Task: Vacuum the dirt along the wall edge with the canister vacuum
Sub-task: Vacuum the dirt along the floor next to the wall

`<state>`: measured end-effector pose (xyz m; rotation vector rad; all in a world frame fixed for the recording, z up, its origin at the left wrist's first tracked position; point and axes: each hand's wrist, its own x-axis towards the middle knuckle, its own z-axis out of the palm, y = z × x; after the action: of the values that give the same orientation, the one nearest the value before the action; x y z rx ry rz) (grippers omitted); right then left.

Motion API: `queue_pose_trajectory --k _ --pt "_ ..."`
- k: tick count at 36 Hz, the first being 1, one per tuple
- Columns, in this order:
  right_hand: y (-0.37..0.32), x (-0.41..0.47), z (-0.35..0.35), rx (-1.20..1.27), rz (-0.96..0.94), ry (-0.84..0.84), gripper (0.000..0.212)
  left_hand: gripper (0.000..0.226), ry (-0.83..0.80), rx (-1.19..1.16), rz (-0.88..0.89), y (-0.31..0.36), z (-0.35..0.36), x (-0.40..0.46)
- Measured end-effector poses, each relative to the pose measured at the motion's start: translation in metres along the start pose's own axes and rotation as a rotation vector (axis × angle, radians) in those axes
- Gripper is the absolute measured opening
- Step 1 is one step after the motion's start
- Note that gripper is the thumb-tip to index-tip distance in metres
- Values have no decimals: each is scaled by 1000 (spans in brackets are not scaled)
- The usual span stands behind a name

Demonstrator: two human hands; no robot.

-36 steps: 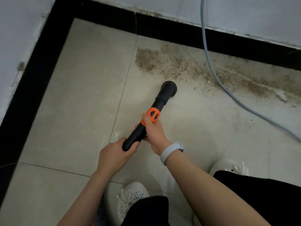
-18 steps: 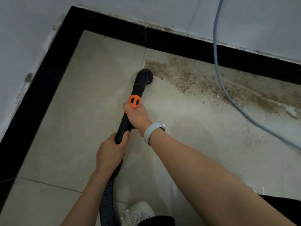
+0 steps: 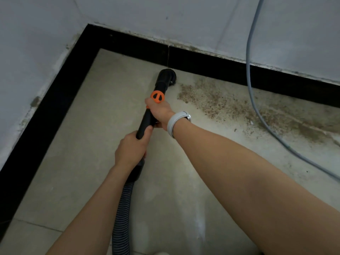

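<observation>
So both hands are on the vacuum wand (image 3: 147, 120), the black tube running up the middle of the frame. The right hand (image 3: 159, 109) is wrapped around it just below the orange collar (image 3: 157, 96), and the left hand (image 3: 131, 151) is clamped around the lower end where the ribbed hose (image 3: 122, 216) joins on. The nozzle (image 3: 167, 76) sits right up at the black baseboard (image 3: 211, 66), at the left tip of the dirt (image 3: 230, 109), which spreads as a brown band toward the right of the frame along the wall.

Biggest worry for me is the grey cable (image 3: 257, 105). It hangs down the wall at upper right and lies straight across the dirt band. Sweep the nozzle right along the edge and it'll probably snag or suck onto that cable, or drag it through the mess.

Second thing: the nozzle looks tipped, though I can't really tell from this angle if its mouth is flat on the tile (image 3: 110, 107). If it isn't, it'll likely just push grit around. Banging the baseboard could scuff it too.

Also, the hose trailing off the bottom of the frame could pull taut with arms stretched this far.
</observation>
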<state>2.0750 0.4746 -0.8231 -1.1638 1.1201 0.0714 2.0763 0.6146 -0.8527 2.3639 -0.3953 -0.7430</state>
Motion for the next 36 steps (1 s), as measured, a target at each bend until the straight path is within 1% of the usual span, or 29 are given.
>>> queue_pose_trajectory --k 6,8,12,19,22,26,31,36 --pt "11 -4 -5 34 15 3 19 58 -21 10 -4 -3 5 -10" --pt "19 -10 -6 37 11 16 20 60 -32 1 -5 -7 8 -21" --pt "33 -23 -5 74 3 14 23 54 -51 -34 -10 -16 9 -38" --pt "57 -37 -6 133 -32 103 28 45 -122 -14 21 -28 8 -50" --pt "62 -43 -12 180 -6 119 27 44 -155 23 41 -26 10 -54" --pt "64 -49 -23 179 20 138 26 46 -203 40 60 -21 16 -57" --pt "65 -48 -26 174 18 143 23 46 -217 40 53 -21 15 -56" --pt "58 -40 -21 124 11 89 19 49 -207 25 25 -22 12 -48"
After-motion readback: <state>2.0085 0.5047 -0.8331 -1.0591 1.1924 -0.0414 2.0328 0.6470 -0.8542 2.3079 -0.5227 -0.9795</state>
